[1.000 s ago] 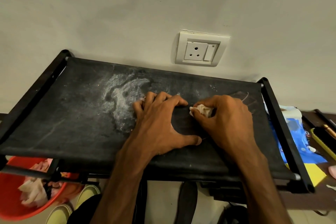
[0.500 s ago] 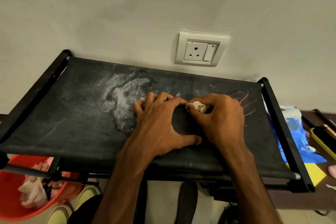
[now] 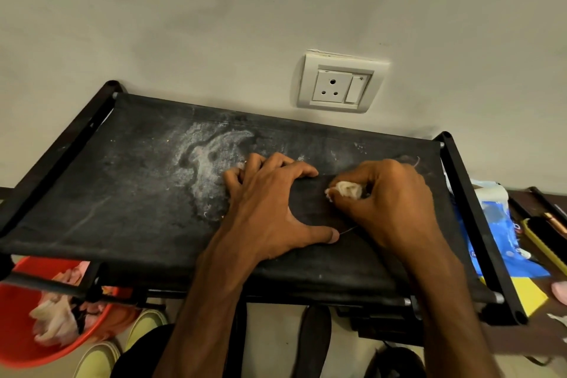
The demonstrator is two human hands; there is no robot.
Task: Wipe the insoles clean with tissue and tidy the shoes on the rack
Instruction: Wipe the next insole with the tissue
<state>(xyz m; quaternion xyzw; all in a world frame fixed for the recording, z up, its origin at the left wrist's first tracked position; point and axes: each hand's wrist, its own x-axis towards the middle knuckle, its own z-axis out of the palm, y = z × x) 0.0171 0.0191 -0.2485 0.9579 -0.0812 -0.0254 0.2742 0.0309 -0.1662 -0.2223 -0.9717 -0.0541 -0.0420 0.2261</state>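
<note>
A black insole (image 3: 310, 204) lies flat on the rack's dusty black fabric top shelf (image 3: 122, 193), hard to tell from the cloth. My left hand (image 3: 270, 205) presses down on it with spread fingers, thumb stretched toward the near edge. Just to its right, my right hand (image 3: 389, 202) pinches a crumpled white tissue wad (image 3: 345, 189) against the insole. A pale dust patch (image 3: 211, 159) marks the shelf left of my left hand.
An orange basin (image 3: 18, 344) with used tissues sits low at the left. Yellow-green shoes (image 3: 147, 325) and dark shoes (image 3: 313, 344) stand below the rack. A blue packet (image 3: 497, 224) and a dark brush (image 3: 543, 239) lie to the right. A wall socket (image 3: 340, 86) is behind.
My right hand rubbed the tissue a little to the left and away, then back to the right over the insole. My left hand stayed pressed in place.
</note>
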